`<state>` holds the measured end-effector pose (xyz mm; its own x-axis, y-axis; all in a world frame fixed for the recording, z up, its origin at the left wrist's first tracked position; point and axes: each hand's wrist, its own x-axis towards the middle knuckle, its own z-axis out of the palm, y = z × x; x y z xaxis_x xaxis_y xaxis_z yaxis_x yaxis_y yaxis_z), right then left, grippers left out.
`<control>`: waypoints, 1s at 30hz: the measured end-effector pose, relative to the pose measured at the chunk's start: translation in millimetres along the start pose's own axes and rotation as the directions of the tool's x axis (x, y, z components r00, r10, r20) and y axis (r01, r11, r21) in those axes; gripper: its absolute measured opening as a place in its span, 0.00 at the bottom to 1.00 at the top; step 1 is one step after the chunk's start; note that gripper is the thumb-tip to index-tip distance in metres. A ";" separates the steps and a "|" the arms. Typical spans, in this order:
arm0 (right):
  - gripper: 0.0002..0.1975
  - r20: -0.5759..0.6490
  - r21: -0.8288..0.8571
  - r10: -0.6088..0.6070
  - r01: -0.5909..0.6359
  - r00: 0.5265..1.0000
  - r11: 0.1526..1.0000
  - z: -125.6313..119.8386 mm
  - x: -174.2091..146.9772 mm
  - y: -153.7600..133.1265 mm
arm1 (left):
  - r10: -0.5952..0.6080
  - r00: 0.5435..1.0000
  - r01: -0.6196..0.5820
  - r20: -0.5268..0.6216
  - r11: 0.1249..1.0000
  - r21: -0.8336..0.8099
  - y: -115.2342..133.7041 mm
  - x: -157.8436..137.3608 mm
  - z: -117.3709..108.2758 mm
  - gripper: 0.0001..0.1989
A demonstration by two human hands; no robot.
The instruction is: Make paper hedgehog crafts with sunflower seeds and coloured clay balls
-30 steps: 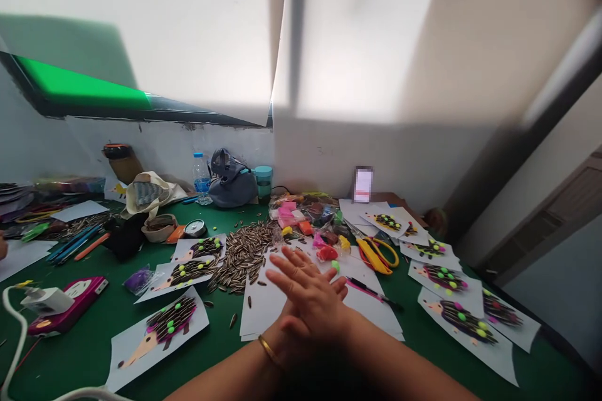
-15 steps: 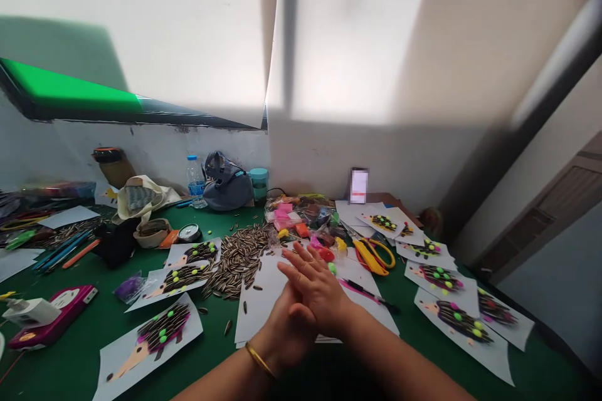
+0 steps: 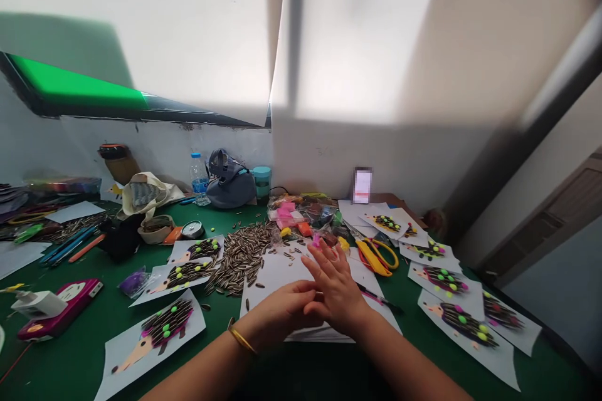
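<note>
Over the stack of white paper (image 3: 268, 291), my left hand (image 3: 291, 304) and my right hand (image 3: 336, 288) touch each other. My right hand is open, its fingers spread and pointing up and away. My left hand, a gold bangle at its wrist, reaches sideways against the right palm with its fingers stretched out, their tips partly hidden. Whether anything small lies between the palms cannot be seen. A black pen (image 3: 376, 294) lies on the paper beside my right wrist. Just beyond the fingers are colourful packets of modelling clay (image 3: 301, 219).
A heap of striped sunflower seeds (image 3: 242, 257) lies left of the paper. Hedgehog cards (image 3: 155, 338) lie at left, more hedgehog cards (image 3: 465, 326) at right. Yellow-handled scissors (image 3: 376, 257) rest behind. A phone (image 3: 362, 185) leans at the back; a power bank (image 3: 61, 310) sits far left.
The hands were pressed palm to palm, crossed. Now the right hand has shifted right and its fingers are more spread, while the left hand lies lower and more sideways. The view has shifted slightly.
</note>
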<state>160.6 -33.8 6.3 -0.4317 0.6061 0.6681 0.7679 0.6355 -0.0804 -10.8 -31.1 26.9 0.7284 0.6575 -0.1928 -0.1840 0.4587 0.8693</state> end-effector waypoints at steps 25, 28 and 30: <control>0.19 -0.020 0.098 0.177 -0.174 0.984 0.980 17.7 -31.2 6.5 | 0.611 0.719 -0.362 -0.330 0.735 0.574 -13.5 10.8 -44.5 0.15; 0.19 -0.004 0.100 0.184 -0.183 0.983 0.978 17.2 -30.9 5.6 | 0.548 0.748 -0.352 -0.375 0.806 0.476 -14.5 10.9 -42.9 0.20; 0.19 0.005 0.101 0.186 -0.186 0.983 0.977 16.5 -30.7 4.9 | 0.493 0.777 -0.341 -0.391 0.853 0.396 -15.9 11.0 -42.6 0.21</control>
<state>169.9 -41.4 -26.8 -0.2837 0.7162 0.6376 0.7826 0.5572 -0.2777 -28.0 -5.7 -8.5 0.2174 0.9709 0.1004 -0.1443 -0.0697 0.9871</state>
